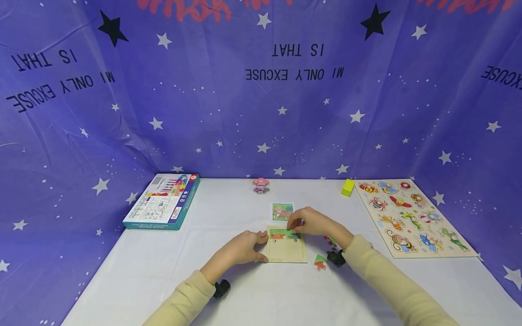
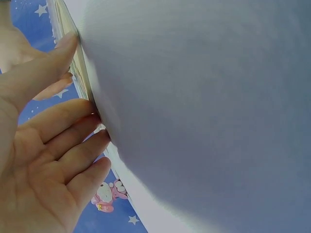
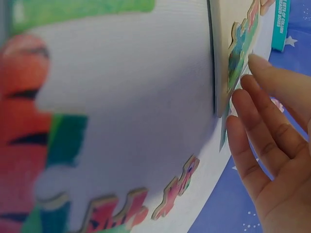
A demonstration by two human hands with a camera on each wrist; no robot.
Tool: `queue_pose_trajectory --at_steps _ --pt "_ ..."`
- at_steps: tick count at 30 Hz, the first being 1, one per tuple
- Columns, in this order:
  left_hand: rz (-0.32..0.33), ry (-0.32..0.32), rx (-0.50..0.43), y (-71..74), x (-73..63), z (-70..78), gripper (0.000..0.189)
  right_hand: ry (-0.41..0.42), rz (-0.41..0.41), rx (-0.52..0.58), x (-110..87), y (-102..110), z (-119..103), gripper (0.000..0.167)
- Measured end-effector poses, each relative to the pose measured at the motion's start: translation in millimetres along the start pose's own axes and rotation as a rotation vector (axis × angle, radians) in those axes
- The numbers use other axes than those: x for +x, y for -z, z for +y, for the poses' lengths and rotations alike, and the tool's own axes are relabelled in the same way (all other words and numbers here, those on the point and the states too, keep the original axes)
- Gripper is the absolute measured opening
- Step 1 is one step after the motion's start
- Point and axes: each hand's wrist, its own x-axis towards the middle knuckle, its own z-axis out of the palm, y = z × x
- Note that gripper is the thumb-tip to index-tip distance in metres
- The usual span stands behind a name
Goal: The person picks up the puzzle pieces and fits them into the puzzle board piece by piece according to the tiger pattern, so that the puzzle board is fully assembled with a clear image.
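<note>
Left hand braces the wooden puzzle tray as right hand attends to a piece at its far right corner

The wooden puzzle tray lies flat on the white-covered worktop. The left hand is at its left edge, thumb toward the near corner and the other fingers toward the far one, set apart rather than clamped, probably to stop the tray sliding.

Over the tray's far right corner, the right hand's fingers are loosely bent at a green-and-blue jigsaw piece. Thumb and forefinger look slightly apart, which suggests nudging or pressing rather than pinching; firm contact I cannot tell. A red-and-green jigsaw piece sits to its left along the tray's far edge, while the near part is bare wood.

Just beyond the tray lies a picture card, likely put there for easy glancing. An orange striped piece lies near the tray's near right corner, with pinkish-red pieces also to its right, handy for the right hand.

Well apart from the tray, perhaps to leave working room, are a toy box far left, a pink figurine beyond the card, a yellow block far right and an insect puzzle board to the right
</note>
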Motion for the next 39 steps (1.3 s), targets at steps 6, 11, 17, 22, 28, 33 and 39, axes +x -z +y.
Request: queue_pose_trajectory --at_steps 6,11,17,22,28,33,39 --pt "0.000 0.004 -0.002 0.2 0.2 0.2 0.068 -0.011 0.023 0.012 -8.7 0.1 1.7 0.019" --pt "0.003 0.004 0.004 0.1 0.1 0.4 0.068 -0.001 0.029 0.024 -13.0 -0.9 4.7 0.021" --pt "0.001 0.000 -0.003 0.5 -1.0 1.4 0.068 0.001 0.054 0.033 -15.7 -5.0 5.1 0.017" --pt "0.001 -0.007 -0.008 1.5 -1.6 2.1 0.067 -0.031 0.081 0.103 -17.7 -7.5 6.1 0.012" --pt "0.003 -0.017 -0.005 1.6 -1.8 1.5 0.067 -0.049 0.085 0.133 -17.2 -7.9 6.5 0.014" --pt "0.007 -0.024 0.001 1.8 -1.2 0.9 0.067 -0.048 0.085 0.106 -17.6 -8.0 6.4 0.018" --pt "0.006 -0.022 0.001 0.6 -0.8 0.3 0.067 -0.030 0.053 0.058 -18.7 -5.4 3.4 0.021"
